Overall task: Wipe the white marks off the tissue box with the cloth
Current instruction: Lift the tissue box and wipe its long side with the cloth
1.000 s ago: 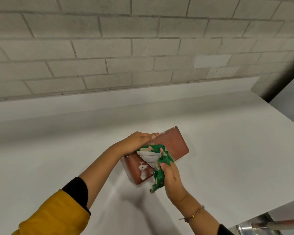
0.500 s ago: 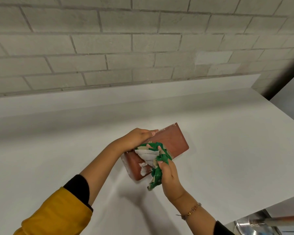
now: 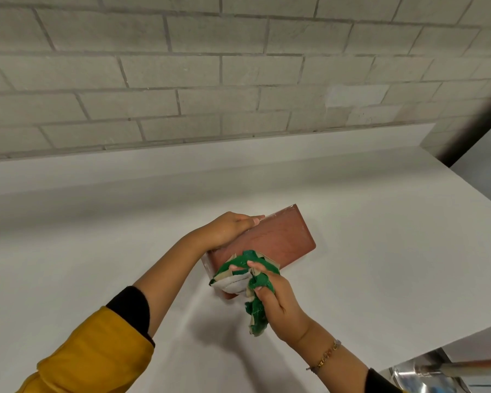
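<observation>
Right hand (image 3: 278,299): fingers curled round a bunched cloth (image 3: 245,272), green with a pale beige-white patch, soft and creased, one tail hanging below the palm. The wad is pressed against the near, lower-left end of the tissue box (image 3: 281,239). The box is a flat rectangular block, reddish-brown with a smooth, faintly grained face, held tilted with its broad face toward the camera. Left hand (image 3: 227,229): clasped over the box's upper long edge, fingers lying along it. Whether the box touches the matt white countertop (image 3: 380,251) cannot be told. A chain bracelet (image 3: 325,357) circles the right wrist; a mustard sleeve (image 3: 97,355) covers the left forearm. Behind, a grey brick wall (image 3: 210,80).
</observation>
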`<state>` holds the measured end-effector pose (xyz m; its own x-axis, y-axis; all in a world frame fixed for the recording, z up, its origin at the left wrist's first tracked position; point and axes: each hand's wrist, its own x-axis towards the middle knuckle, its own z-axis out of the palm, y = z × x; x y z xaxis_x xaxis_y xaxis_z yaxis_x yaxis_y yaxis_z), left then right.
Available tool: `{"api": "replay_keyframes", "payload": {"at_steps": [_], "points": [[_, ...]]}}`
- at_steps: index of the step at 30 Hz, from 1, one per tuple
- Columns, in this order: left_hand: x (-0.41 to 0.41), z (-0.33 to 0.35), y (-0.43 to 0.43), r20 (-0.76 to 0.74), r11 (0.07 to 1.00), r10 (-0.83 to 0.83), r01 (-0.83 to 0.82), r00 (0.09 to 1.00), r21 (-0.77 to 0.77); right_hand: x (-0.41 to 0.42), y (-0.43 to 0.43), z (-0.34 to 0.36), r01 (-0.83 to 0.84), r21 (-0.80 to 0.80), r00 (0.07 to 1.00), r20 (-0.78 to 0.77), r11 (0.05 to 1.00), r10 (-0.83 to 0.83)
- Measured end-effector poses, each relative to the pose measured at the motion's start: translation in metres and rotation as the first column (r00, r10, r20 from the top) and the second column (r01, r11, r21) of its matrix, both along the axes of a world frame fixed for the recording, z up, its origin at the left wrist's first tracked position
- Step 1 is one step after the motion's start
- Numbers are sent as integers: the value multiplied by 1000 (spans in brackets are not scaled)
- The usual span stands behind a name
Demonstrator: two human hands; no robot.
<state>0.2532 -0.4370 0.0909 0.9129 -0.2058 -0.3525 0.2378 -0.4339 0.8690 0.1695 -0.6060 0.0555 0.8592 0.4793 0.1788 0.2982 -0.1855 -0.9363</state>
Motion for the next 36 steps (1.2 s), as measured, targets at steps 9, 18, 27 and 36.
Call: {"api": "replay_keyframes", "payload": {"at_steps": [9, 18, 27, 36], "points": [[-2, 2, -3, 19, 998, -37, 35, 999, 57, -4, -17, -5, -104, -93, 993, 44, 990, 108], [-4, 3, -7, 40, 996, -17, 13, 999, 93, -14, -36, 6, -174, -121, 984, 5, 977, 176], [-6, 3, -6, 40, 997, 6, -9, 999, 82, -4, -59, 8, 273, 66, 775, -606, 960, -179], [-9, 2, -9, 8, 998, 17, -17, 1000, 55, 38, -76, 37, 513, 466, 597, -797, 721, 90]]}}
